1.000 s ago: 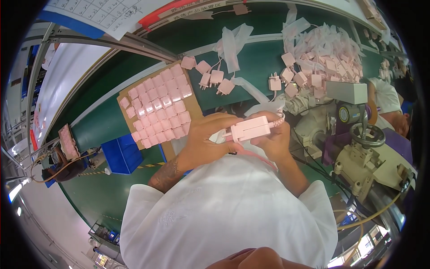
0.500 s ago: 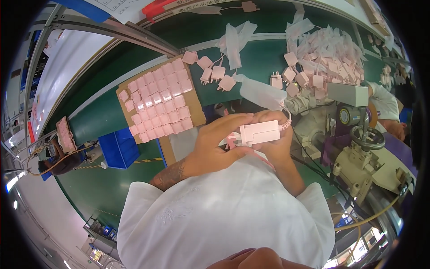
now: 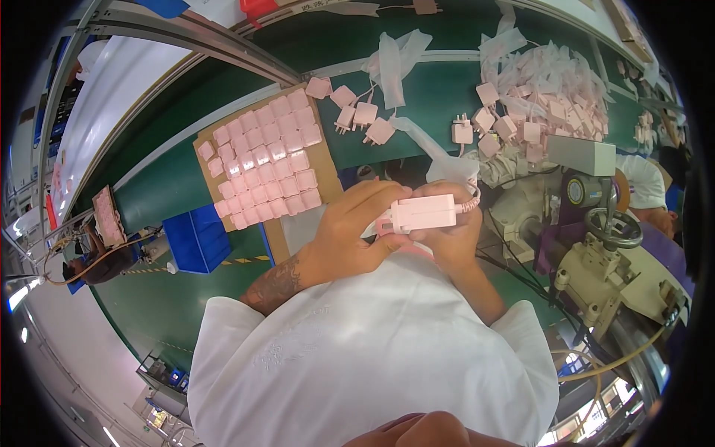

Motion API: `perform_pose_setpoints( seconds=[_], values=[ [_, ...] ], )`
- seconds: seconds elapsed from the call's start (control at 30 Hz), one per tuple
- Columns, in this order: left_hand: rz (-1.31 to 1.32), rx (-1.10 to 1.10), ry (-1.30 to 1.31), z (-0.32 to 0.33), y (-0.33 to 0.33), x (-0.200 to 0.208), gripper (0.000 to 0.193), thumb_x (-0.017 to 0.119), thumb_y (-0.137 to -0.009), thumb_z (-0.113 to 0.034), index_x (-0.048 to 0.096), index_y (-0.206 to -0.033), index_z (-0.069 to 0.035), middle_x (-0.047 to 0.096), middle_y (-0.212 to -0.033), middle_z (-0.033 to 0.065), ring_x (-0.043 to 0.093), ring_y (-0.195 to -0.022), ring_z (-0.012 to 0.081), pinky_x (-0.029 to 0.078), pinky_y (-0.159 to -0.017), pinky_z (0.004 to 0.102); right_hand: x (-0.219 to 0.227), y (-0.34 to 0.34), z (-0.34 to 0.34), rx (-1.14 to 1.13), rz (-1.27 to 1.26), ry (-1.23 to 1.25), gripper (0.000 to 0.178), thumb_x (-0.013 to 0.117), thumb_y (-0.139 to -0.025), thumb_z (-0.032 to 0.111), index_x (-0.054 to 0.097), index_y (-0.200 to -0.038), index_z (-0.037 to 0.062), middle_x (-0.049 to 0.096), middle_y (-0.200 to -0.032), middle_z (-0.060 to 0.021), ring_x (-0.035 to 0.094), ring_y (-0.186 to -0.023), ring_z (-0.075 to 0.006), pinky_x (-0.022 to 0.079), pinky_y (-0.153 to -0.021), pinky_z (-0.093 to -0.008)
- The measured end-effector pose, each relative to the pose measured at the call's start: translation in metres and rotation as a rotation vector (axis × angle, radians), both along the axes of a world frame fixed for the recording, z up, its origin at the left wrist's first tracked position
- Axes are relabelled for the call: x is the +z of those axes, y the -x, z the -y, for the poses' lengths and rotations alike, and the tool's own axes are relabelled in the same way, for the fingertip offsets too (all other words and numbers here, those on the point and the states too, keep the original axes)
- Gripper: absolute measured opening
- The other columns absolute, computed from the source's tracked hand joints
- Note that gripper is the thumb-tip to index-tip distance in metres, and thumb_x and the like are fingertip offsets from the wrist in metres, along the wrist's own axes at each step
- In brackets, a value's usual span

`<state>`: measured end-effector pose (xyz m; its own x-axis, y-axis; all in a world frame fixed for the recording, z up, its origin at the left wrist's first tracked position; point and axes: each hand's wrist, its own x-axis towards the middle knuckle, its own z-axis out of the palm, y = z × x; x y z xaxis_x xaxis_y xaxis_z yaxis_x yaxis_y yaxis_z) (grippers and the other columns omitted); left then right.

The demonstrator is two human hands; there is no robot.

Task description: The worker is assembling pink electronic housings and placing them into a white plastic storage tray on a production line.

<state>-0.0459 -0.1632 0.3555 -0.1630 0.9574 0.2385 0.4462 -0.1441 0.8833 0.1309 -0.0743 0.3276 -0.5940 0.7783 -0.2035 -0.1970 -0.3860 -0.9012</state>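
Note:
A pale pink power adapter (image 3: pixel 424 213) lies level between my two hands in front of my chest. My right hand (image 3: pixel 456 242) is closed round its body from beneath and behind, near the end where the coiled cord (image 3: pixel 469 205) comes out. At the other end my left hand (image 3: pixel 350 227) pinches a small pink piece (image 3: pixel 385 223) against the adapter, thumb below and fingers above. The adapter's prongs are hidden there. A translucent white plastic sleeve (image 3: pixel 447 167) hangs by the cord just beyond my right hand.
Left of my hands, a cardboard sheet (image 3: pixel 328 153) bears rows of small pink pieces (image 3: pixel 261 155). Loose adapters (image 3: pixel 365 114) lie on the green bench; more adapters (image 3: pixel 555 112) pile up at the right among plastic sleeves. A handwheel machine (image 3: pixel 614 227) stands right, a blue bin (image 3: pixel 197 242) left.
The adapter has shifted slightly left and turned in my hands. Its metal prongs, visible before, are now out of sight where the small pink piece meets its end.

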Motion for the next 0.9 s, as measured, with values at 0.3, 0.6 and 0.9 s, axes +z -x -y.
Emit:
perform_pose_setpoints(
  seconds=[0.3, 0.6, 0.9],
  values=[
    [0.208, 0.021, 0.029, 0.0, 0.002, 0.003, 0.052, 0.079, -0.088, -0.027, 0.063, -0.125, 0.005, 0.069, -0.12, 0.0162, 0.068, -0.103, 0.0263, 0.055, -0.088, 0.0359, 0.007, 0.005, -0.006, 0.065, 0.014, 0.007, 0.052, 0.091, -0.067, 0.008, 0.064, -0.111, 0.0001, 0.07, -0.106, -0.0097, 0.069, -0.094, -0.0167, 0.056, -0.083, -0.0305],
    [0.924, 0.106, 0.464, 0.004, -0.013, -0.103, 0.035, 0.07, -0.094, -0.01, 0.06, -0.125, 0.002, 0.069, -0.111, 0.0083, 0.066, -0.101, 0.0149, 0.054, -0.088, 0.0305, -0.045, -0.004, -0.036, 0.342, 0.498, -0.049, 0.046, 0.082, -0.077, 0.008, 0.063, -0.118, -0.0018, 0.07, -0.1, -0.0068, 0.068, -0.087, -0.0143, 0.056, -0.08, -0.0289],
    [0.97, 0.125, 0.434, -0.044, -0.003, -0.117, 0.034, 0.057, -0.104, -0.025, 0.058, -0.128, 0.0, 0.068, -0.115, 0.01, 0.067, -0.102, 0.0172, 0.053, -0.084, 0.0284, -0.063, 0.012, -0.104, 0.102, 0.242, -0.136, 0.04, 0.072, -0.086, 0.008, 0.06, -0.122, -0.0003, 0.065, -0.114, -0.0091, 0.065, -0.102, -0.0167, 0.055, -0.085, -0.0306]
  ],
)
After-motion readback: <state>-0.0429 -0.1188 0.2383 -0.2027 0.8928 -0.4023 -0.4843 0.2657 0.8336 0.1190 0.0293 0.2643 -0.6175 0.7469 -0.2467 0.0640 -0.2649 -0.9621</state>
